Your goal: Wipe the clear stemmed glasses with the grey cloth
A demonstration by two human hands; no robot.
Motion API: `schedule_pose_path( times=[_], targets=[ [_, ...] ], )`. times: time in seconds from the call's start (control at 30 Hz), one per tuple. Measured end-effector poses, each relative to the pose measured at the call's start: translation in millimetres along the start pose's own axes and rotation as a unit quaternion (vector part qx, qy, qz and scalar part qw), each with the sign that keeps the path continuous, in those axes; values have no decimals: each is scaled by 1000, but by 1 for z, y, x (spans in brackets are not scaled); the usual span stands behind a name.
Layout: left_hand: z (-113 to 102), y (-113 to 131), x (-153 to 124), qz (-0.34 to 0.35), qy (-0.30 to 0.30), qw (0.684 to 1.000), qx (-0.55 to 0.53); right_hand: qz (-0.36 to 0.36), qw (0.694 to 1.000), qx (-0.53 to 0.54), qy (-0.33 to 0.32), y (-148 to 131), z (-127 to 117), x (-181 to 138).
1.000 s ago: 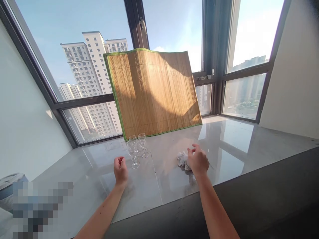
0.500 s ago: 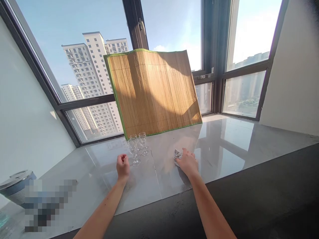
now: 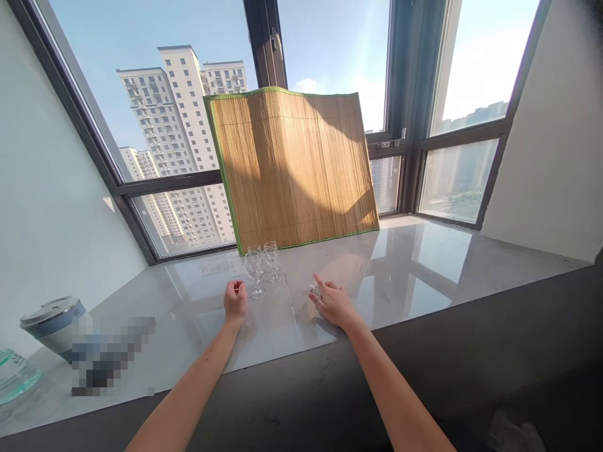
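Note:
My right hand presses a small crumpled pale cloth on the glossy tiled sill; most of the cloth is hidden under the palm, and the index finger points forward. Left of it my left hand rests on the sill as a loose fist, and I see nothing in it. Just beyond that fist, to its right, several small clear stemmed glasses stand upright in a close group. The fist is near the closest glass; I cannot tell whether they touch.
Behind the glasses a bamboo mat with green edging leans against the window frame. A lidded cup, a clear container and a pixelated patch are at the left. The sill's front edge drops to a dark face.
My right hand has slid left with the cloth, toward the glasses, covering more of it. My left hand keeps its fist beside the glasses. The view has shifted slightly.

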State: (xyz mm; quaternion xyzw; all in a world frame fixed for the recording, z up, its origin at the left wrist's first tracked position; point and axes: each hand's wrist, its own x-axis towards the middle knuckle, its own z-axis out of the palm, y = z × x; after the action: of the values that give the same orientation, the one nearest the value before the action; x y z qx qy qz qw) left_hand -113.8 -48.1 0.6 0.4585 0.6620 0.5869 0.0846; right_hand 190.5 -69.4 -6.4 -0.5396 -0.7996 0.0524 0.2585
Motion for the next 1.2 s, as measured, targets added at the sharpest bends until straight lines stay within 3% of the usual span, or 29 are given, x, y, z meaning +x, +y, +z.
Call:
schedule_pose_path(
  times=[0.2, 0.33, 0.47, 0.6, 0.7, 0.87, 1.0, 1.1, 1.2],
  targets=[
    [1, 1, -2, 5, -12, 1000, -9, 24, 999, 34, 21, 4, 7, 3],
    [4, 0, -2, 7, -17, 1000, -10, 37, 998, -10, 52, -3, 7, 2],
    [6, -2, -1, -1, -22, 1000, -7, 173, 974, -100, 106, -15, 4, 1],
    [6, -2, -2, -1, -24, 1000, 0, 272, 955, -110, 44, -32, 3, 4],
    [5, -2, -2, -3, -28, 1000, -2, 249, 962, -114, 12, -49, 6, 6],
    [7, -6, -2, -13, -40, 999, 2, 165, 972, -166, 22, -65, 13, 5],
    [10, -11, 1, -25, -56, 998, 11, 119, 977, -173, -47, -68, 16, 6],
    [11, -14, 1, -17, -73, 997, 20, 120, 974, -172, -89, -76, 18, 8],
    [10, -15, 1, -13, -78, 996, 27, 135, 974, -165, -75, -82, 24, 7]
  ],
)
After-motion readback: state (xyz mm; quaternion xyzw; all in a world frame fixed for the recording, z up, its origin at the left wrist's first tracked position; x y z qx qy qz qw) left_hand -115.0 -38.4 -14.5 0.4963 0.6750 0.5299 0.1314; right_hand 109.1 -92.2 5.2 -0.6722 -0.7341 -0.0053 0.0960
